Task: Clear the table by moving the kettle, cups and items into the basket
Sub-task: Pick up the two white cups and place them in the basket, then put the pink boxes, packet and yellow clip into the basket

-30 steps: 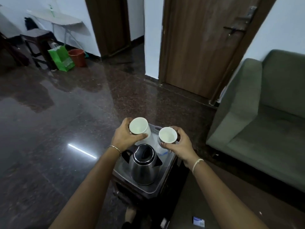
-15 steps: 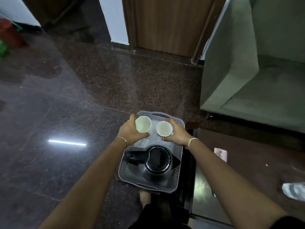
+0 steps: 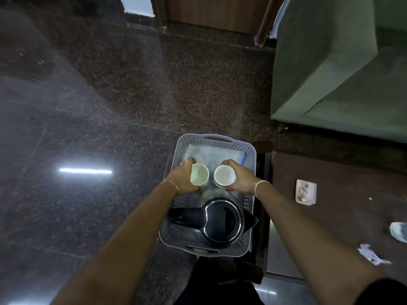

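A grey perforated basket (image 3: 250,150) stands on a dark stool beside the table. A steel kettle (image 3: 222,220) with a black lid and handle sits in the basket's near half. My left hand (image 3: 182,179) grips a white cup (image 3: 199,174), tilted slightly, over the basket's far half. My right hand (image 3: 241,180) grips a second white cup (image 3: 224,175) just to the right of the first. Both cups look empty and are low inside the basket, above a pale sheet with a blue edge (image 3: 220,155).
The dark brown table (image 3: 330,216) lies to the right with a small pink packet (image 3: 305,191), a crumpled wrapper (image 3: 398,231) and torn paper (image 3: 372,256) on it. A green sofa (image 3: 339,67) stands behind it. Polished granite floor spreads to the left.
The camera has tilted down. Both hands have lowered the cups further into the far half of the basket, staying side by side.
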`<state>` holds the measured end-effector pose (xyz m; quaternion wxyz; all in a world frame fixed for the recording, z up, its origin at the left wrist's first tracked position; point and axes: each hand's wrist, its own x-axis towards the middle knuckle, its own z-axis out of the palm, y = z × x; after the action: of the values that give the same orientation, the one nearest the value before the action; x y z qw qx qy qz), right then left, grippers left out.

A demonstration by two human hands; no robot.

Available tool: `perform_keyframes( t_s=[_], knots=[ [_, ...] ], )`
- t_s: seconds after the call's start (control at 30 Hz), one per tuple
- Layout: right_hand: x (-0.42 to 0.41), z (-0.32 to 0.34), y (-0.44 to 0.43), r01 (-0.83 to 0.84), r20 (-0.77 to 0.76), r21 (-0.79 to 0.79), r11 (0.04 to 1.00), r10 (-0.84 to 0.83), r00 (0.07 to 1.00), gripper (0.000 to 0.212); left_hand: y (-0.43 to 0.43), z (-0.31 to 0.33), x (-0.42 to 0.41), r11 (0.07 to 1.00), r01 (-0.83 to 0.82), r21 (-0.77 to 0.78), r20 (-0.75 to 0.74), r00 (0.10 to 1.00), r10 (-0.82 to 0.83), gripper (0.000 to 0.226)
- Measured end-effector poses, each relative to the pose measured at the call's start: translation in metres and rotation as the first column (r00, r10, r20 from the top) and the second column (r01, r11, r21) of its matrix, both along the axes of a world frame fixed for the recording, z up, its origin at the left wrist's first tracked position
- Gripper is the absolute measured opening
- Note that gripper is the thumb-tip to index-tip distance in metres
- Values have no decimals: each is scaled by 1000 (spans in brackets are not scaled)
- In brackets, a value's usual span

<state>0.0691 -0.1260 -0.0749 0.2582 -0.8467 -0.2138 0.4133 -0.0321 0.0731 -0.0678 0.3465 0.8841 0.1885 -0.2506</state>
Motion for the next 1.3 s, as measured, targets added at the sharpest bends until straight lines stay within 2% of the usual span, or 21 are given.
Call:
perform_keyframes(
  t_s=[0.33,0.6,0.7,0.8,0.9,1.03,1.17,1.3],
  knots=[
    [-3,-20,-3,-39,98,-84,996,48,994,74,-7,-15,11,995,91,46,-11,996,-90,75],
    [-7,2,-16,-23,106,-27,999,26,994,92,-9,2,9,965,220,140,-88,974,-209,79],
    [-9,19,-29,24,127,3,1000,-24,992,97,-6,19,10,976,171,131,-84,983,-161,82],
    [-11,36,-48,106,154,53,993,-113,982,94,-12,38,16,990,76,120,-46,996,-71,76],
    [-12,51,-72,183,182,84,980,-195,964,83,-35,57,31,997,-31,76,64,998,26,64],
    [-11,63,-121,222,264,89,971,-238,935,65,-93,76,58,996,-73,44,201,978,62,50],
    [-5,55,-187,263,301,-34,964,-241,923,58,-165,79,76,996,-56,-73,254,964,73,44],
    [3,29,-250,324,277,-176,929,-269,922,62,-233,60,82,973,-103,-206,180,974,141,42]
  ],
)
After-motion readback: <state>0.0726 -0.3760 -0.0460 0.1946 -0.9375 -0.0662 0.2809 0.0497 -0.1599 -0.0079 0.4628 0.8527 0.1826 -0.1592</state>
